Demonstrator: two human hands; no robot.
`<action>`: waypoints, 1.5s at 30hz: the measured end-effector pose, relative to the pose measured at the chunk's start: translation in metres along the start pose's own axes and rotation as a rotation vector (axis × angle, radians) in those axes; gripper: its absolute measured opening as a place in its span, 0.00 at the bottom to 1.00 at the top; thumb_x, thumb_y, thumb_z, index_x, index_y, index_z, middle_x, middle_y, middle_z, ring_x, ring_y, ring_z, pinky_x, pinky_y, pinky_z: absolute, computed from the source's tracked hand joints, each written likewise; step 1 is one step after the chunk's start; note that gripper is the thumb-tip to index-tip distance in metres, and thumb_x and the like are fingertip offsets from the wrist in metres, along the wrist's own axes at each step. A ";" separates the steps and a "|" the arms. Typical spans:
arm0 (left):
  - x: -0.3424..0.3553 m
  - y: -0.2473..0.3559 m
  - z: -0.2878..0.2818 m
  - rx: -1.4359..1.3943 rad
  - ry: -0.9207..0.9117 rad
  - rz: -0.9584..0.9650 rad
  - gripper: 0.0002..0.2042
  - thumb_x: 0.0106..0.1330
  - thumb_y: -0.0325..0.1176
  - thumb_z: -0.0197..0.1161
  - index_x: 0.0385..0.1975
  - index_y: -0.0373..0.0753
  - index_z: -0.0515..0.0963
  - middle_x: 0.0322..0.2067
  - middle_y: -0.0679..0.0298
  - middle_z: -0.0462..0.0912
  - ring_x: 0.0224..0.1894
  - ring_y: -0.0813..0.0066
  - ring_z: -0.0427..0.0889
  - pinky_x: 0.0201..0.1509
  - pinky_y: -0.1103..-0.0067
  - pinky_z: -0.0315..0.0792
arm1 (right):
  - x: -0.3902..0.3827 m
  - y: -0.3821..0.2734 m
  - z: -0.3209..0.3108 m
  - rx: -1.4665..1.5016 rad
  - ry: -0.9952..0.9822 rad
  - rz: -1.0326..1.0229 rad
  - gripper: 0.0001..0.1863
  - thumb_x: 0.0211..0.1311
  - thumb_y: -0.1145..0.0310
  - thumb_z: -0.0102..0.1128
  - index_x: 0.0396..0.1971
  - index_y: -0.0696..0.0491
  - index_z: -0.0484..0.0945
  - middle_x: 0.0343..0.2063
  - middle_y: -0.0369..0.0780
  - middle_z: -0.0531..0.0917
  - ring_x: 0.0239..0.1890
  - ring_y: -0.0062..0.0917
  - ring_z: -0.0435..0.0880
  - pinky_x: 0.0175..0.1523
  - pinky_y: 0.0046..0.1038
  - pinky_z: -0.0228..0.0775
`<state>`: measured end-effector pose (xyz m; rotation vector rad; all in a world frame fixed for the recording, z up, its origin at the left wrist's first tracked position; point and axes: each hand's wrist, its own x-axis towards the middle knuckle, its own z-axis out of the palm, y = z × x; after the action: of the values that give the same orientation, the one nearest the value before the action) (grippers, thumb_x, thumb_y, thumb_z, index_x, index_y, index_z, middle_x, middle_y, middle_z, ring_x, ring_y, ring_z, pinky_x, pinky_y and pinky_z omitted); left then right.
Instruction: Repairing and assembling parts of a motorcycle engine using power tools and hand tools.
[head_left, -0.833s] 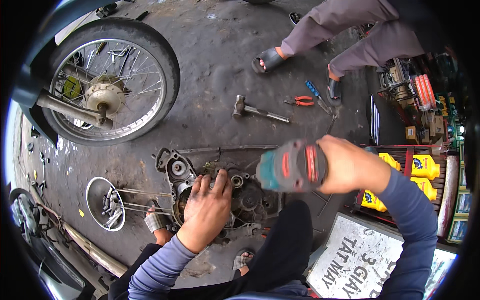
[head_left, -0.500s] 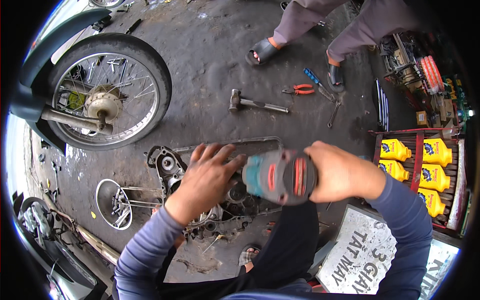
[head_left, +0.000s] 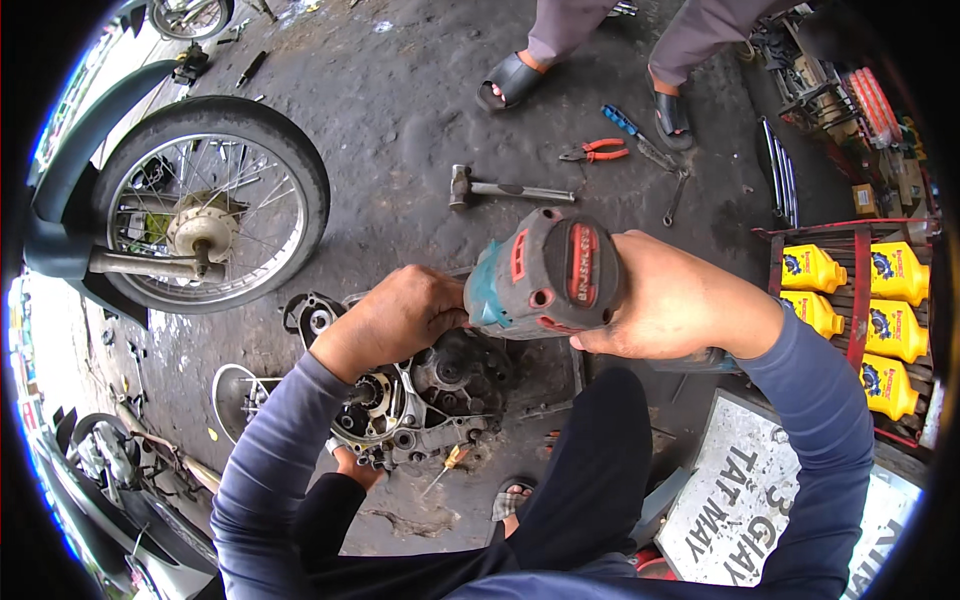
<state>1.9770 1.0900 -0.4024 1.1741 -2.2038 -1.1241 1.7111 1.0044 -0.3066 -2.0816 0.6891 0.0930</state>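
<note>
My right hand (head_left: 660, 300) is wrapped round a teal and grey cordless impact wrench (head_left: 550, 275), its rounded back end facing up. Against the tool's left side, my left hand (head_left: 405, 310) is closed with curled fingers; the tool hides their tips, so what they pinch cannot be made out. Both hands are above a greasy, opened motorcycle engine case (head_left: 455, 375) on the ground between my legs. Its round openings and dark gears show below my left forearm. A screwdriver with a yellow handle (head_left: 455, 457) lies against the case's near edge.
A metal bowl (head_left: 228, 400) stands left of the engine. Beyond lie a hammer (head_left: 515, 190), red-handled pliers (head_left: 600, 150) and a wrench (head_left: 675, 200). A motorcycle front wheel (head_left: 310, 200) is at left, yellow bottles (head_left: 895, 330) at right. Another person's sandalled foot (head_left: 510, 80) is ahead.
Both hands and the impact wrench have risen away from me in the view. My left hand has gone from spread fingers to a closed grip beside the tool.
</note>
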 end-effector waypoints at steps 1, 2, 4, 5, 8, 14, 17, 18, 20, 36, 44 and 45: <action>-0.003 -0.002 0.001 0.000 0.001 -0.001 0.09 0.59 0.26 0.65 0.37 0.32 0.80 0.32 0.49 0.82 0.36 0.46 0.81 0.41 0.63 0.75 | 0.004 0.000 0.003 0.055 -0.057 0.047 0.13 0.50 0.67 0.63 0.34 0.59 0.79 0.29 0.53 0.82 0.38 0.51 0.82 0.45 0.42 0.74; -0.006 -0.003 0.003 -0.006 0.019 -0.007 0.09 0.55 0.22 0.63 0.36 0.31 0.80 0.30 0.48 0.81 0.35 0.45 0.80 0.40 0.63 0.75 | 0.008 0.003 0.009 0.078 -0.019 0.005 0.12 0.49 0.69 0.61 0.32 0.60 0.79 0.26 0.54 0.81 0.35 0.51 0.82 0.42 0.43 0.75; -0.011 -0.003 0.004 -0.015 0.042 -0.016 0.10 0.51 0.17 0.61 0.34 0.30 0.79 0.28 0.47 0.79 0.33 0.44 0.78 0.39 0.63 0.74 | 0.016 0.000 0.009 0.040 -0.076 0.047 0.15 0.48 0.70 0.66 0.36 0.60 0.79 0.30 0.52 0.83 0.37 0.48 0.82 0.45 0.40 0.75; -0.013 0.002 0.001 -0.014 0.031 -0.066 0.09 0.55 0.21 0.62 0.36 0.31 0.80 0.30 0.48 0.81 0.35 0.45 0.79 0.41 0.62 0.75 | 0.021 -0.002 0.008 0.004 -0.131 0.085 0.19 0.48 0.70 0.71 0.40 0.59 0.79 0.35 0.50 0.84 0.38 0.45 0.83 0.48 0.38 0.75; -0.025 0.000 0.006 0.016 0.084 -0.082 0.09 0.58 0.25 0.63 0.38 0.32 0.80 0.33 0.48 0.83 0.38 0.46 0.81 0.43 0.63 0.75 | 0.032 -0.016 0.003 -0.081 -0.198 0.117 0.16 0.47 0.71 0.68 0.38 0.59 0.79 0.35 0.52 0.84 0.40 0.48 0.83 0.47 0.40 0.76; -0.090 0.019 0.023 0.412 0.088 -0.462 0.27 0.60 0.36 0.67 0.58 0.33 0.70 0.57 0.49 0.75 0.63 0.51 0.71 0.72 0.55 0.56 | 0.050 -0.058 -0.006 -0.464 -0.241 0.024 0.11 0.40 0.71 0.67 0.26 0.60 0.81 0.26 0.52 0.83 0.37 0.49 0.84 0.43 0.44 0.77; -0.099 0.023 0.033 0.378 0.172 -0.502 0.29 0.62 0.39 0.67 0.58 0.28 0.70 0.54 0.45 0.76 0.61 0.50 0.72 0.74 0.56 0.53 | 0.053 -0.057 -0.003 -0.479 -0.229 0.041 0.11 0.45 0.73 0.60 0.28 0.64 0.81 0.27 0.55 0.84 0.36 0.49 0.85 0.42 0.42 0.79; -0.098 0.025 0.035 0.355 0.195 -0.539 0.28 0.62 0.39 0.67 0.58 0.28 0.71 0.54 0.46 0.76 0.60 0.50 0.73 0.74 0.56 0.54 | 0.051 -0.049 0.000 -0.299 -0.216 0.128 0.11 0.46 0.72 0.59 0.29 0.65 0.80 0.27 0.55 0.84 0.35 0.50 0.85 0.43 0.42 0.79; -0.095 0.026 0.037 0.352 0.221 -0.543 0.27 0.60 0.37 0.67 0.57 0.31 0.71 0.52 0.47 0.77 0.59 0.50 0.74 0.73 0.56 0.55 | 0.043 -0.051 0.002 -0.090 -0.225 0.260 0.12 0.48 0.72 0.59 0.30 0.66 0.79 0.27 0.56 0.83 0.35 0.52 0.85 0.44 0.43 0.79; -0.099 0.028 0.041 0.265 0.207 -0.556 0.35 0.48 0.37 0.74 0.56 0.28 0.70 0.54 0.39 0.71 0.61 0.44 0.69 0.73 0.51 0.52 | 0.016 -0.086 0.027 -0.153 -0.411 0.465 0.30 0.40 0.56 0.74 0.44 0.57 0.80 0.25 0.49 0.84 0.27 0.46 0.84 0.35 0.42 0.75; -0.093 0.034 0.029 0.224 0.235 -0.594 0.24 0.60 0.32 0.56 0.57 0.29 0.71 0.55 0.38 0.72 0.60 0.40 0.70 0.71 0.51 0.56 | 0.030 -0.105 0.030 -0.119 -0.445 0.667 0.25 0.40 0.72 0.68 0.43 0.57 0.72 0.27 0.56 0.81 0.34 0.56 0.81 0.38 0.51 0.72; -0.091 0.033 0.029 0.215 0.227 -0.587 0.24 0.60 0.32 0.56 0.57 0.29 0.71 0.55 0.38 0.72 0.60 0.40 0.70 0.71 0.51 0.56 | 0.032 -0.104 0.029 -0.114 -0.445 0.681 0.25 0.40 0.72 0.68 0.43 0.57 0.72 0.27 0.56 0.81 0.34 0.56 0.81 0.38 0.51 0.72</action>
<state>1.9932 1.1892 -0.3915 2.0201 -1.8866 -0.9011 1.7964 1.0576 -0.2558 -1.7517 1.0899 0.9618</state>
